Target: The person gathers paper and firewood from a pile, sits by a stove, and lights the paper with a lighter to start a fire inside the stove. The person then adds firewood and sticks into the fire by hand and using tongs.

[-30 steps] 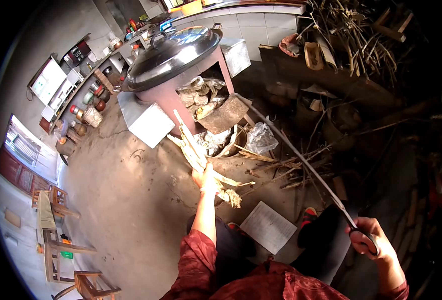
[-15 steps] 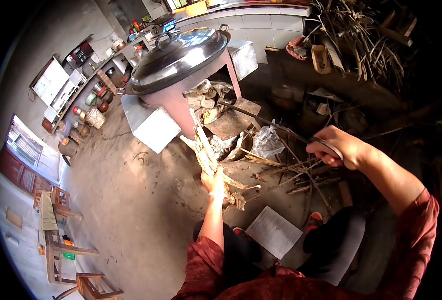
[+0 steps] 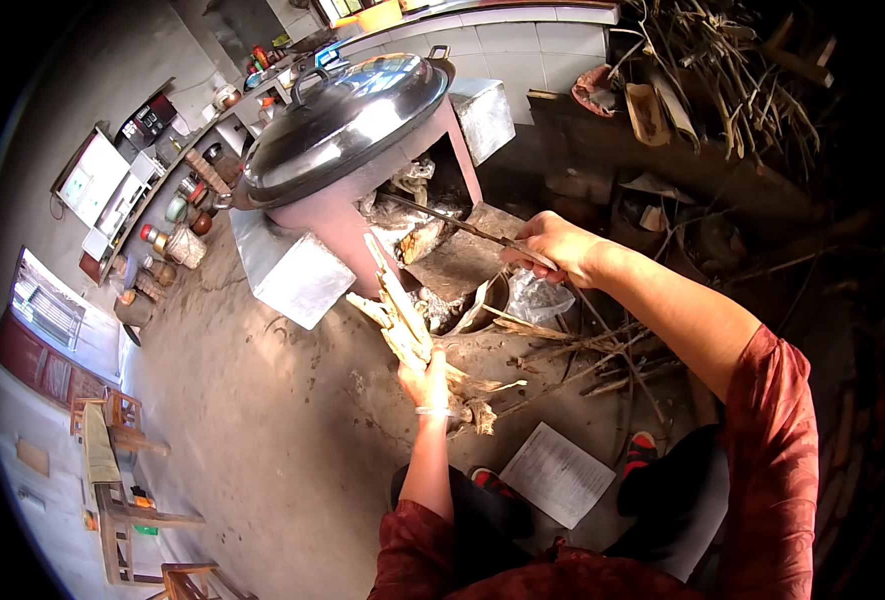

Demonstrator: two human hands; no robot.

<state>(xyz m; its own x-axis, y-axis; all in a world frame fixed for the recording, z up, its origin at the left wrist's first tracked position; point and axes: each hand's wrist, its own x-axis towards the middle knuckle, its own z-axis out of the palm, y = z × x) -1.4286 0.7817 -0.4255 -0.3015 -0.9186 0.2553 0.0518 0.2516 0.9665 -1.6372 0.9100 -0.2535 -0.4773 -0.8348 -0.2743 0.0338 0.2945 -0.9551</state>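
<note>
My left hand (image 3: 425, 382) is wrapped round a bundle of pale split wood (image 3: 403, 318), held upright in front of the stove's lower opening. My right hand (image 3: 555, 250) grips the handle end of a long dark metal rod (image 3: 453, 219). The rod's far end reaches into the mouth of the pink stove (image 3: 338, 225), among crumpled bags and ash. A wide pan with a shiny domed lid (image 3: 353, 115) sits on top. Below the mouth, a brown metal plate (image 3: 463, 262) slopes outward over a container of ash.
Thin sticks (image 3: 613, 350) and a clear plastic bag (image 3: 541, 298) lie right of the stove. A printed sheet (image 3: 559, 475) is on the floor between my feet. Brushwood (image 3: 723, 70) is piled at the upper right. Wooden chairs stand at the far left.
My right hand has moved forward and left, pushing the rod deeper into the stove mouth. The bags inside have shifted inward. My left hand still holds the wood.
</note>
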